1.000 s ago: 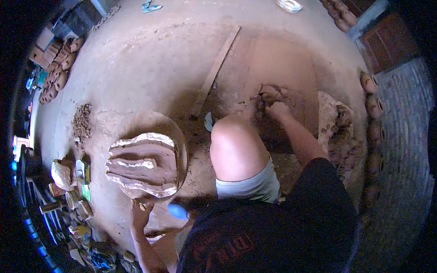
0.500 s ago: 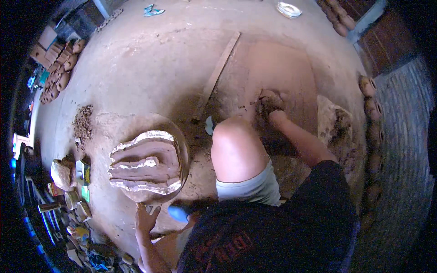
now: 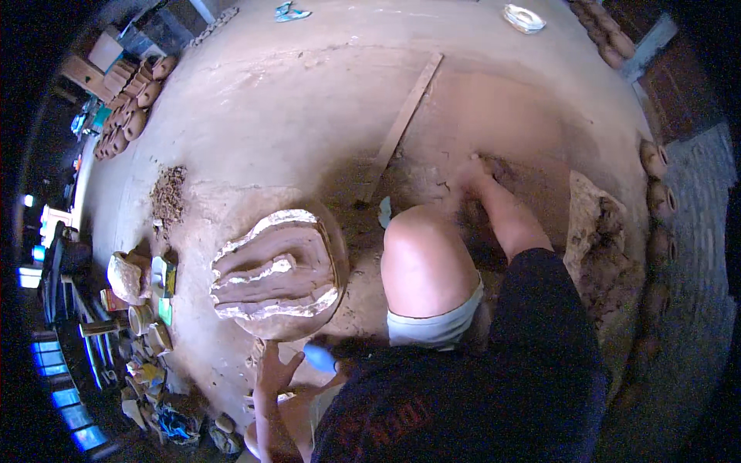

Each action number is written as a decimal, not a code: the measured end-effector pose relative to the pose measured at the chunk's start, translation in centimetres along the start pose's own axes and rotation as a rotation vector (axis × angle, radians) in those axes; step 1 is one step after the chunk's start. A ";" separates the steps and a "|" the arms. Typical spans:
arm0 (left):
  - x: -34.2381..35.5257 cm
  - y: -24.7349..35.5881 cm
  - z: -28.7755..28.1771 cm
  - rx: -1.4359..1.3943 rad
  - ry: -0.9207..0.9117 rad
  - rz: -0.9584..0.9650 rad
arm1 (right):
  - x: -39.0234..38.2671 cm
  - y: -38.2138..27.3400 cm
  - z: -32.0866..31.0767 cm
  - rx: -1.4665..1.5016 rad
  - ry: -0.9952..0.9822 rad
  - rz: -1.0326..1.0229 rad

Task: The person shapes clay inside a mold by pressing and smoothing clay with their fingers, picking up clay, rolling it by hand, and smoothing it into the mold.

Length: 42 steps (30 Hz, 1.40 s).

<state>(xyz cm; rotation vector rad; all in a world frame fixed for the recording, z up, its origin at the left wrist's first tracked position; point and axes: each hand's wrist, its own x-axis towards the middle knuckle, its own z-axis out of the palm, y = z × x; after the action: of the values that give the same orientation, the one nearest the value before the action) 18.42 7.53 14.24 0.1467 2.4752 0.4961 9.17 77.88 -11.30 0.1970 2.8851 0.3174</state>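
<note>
My right hand (image 3: 471,177) is down on the reddish, clay-smeared floor patch (image 3: 509,108), beyond my raised bare knee (image 3: 424,255). A dark clay spot (image 3: 503,168) lies just right of it. Blur and shadow hide its fingers and anything under them. On the left, a white-rimmed mould (image 3: 309,218) lined with brown clay lies on a round support (image 3: 337,255). Inside runs a raised ridge with a whitish top (image 3: 279,267). My left hand (image 3: 276,369) is at the support's near edge, thumb apart from the fingers, holding nothing visible. Beside it is a blue rounded object (image 3: 320,359), kind unclear.
A long wooden strip (image 3: 405,123) lies on the floor ahead. A whitish slab with dark clay (image 3: 594,220) is at right, before a row of clay pots (image 3: 660,197). Brown crumbs (image 3: 167,197), a hammer (image 3: 103,328) and assorted clutter occupy the left.
The whole view has shifted, so the floor things appear farther right. My right hand has moved left off the dark clay spot. My left hand's thumb and fingers now show spread apart.
</note>
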 end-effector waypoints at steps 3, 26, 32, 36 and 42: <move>-0.3 0.5 -0.1 0.145 -0.024 -0.042 | 0.8 1.0 -5.2 0.341 -0.132 0.282; -0.6 -1.1 0.9 -0.055 -0.019 -0.029 | -9.2 3.9 -2.7 0.241 0.060 0.270; 0.2 1.2 -0.3 0.018 -0.043 0.043 | -8.8 5.8 0.8 0.067 -0.160 0.253; -2.9 -2.3 1.0 0.071 0.062 0.015 | -9.5 2.1 -5.9 0.261 -0.198 0.484; -0.8 0.1 -2.9 0.047 -0.019 0.057 | -9.2 11.3 -4.8 0.610 -0.321 0.260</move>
<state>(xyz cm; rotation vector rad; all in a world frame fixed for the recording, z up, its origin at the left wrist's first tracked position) 17.40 6.48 16.89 0.2405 2.4703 0.4590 18.10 86.43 -2.21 0.6596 2.5447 -0.5188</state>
